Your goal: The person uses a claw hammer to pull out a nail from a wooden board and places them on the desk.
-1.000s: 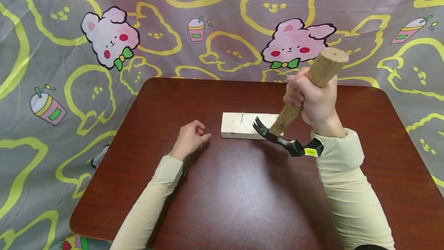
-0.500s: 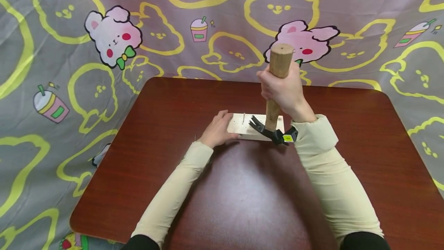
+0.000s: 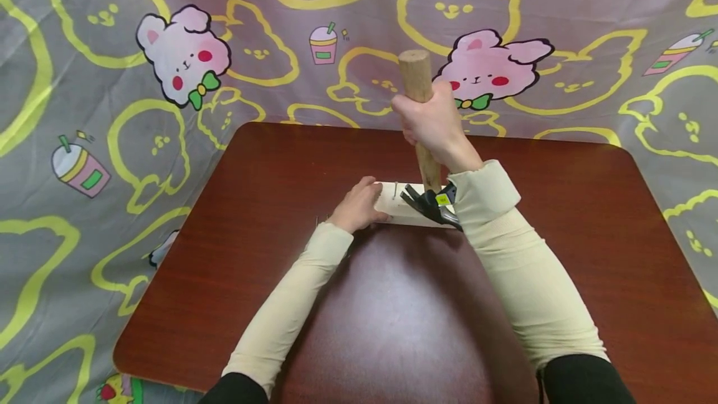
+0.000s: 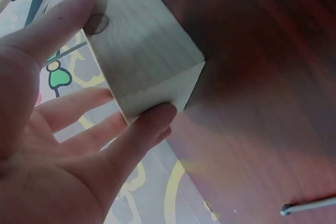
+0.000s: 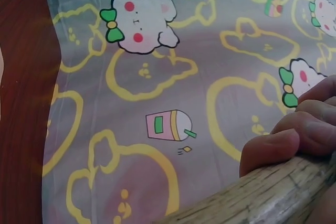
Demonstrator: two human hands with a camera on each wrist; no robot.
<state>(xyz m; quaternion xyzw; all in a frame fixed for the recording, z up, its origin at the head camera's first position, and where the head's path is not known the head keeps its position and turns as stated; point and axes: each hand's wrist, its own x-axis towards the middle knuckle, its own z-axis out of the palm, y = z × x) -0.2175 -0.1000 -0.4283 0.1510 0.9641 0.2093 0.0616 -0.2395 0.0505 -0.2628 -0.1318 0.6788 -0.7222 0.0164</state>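
My left hand (image 3: 357,206) grips the left end of a pale wooden block (image 3: 391,206). In the left wrist view its thumb and fingers lie against the block's faces (image 4: 142,45). A nail (image 3: 395,190) stands up from the top of the block; its thin shaft (image 4: 72,50) also shows beyond the block's edge in the left wrist view. My right hand (image 3: 433,118) holds a claw hammer by its wooden handle (image 3: 416,76), head downward. The black hammer head (image 3: 427,206) is over the right part of the block, its claw pointing towards the nail. Whether it touches the block is unclear.
A dark red-brown table (image 3: 269,167) carries the block. Thin loose nails (image 3: 317,221) lie by my left wrist, and one nail (image 4: 310,205) shows in the left wrist view. A cartoon-print curtain (image 3: 258,36) hangs behind and at both sides.
My left hand has come right from the bare table and taken hold of the block. The right hand has carried the hammer leftwards, its head now nearer the nail.
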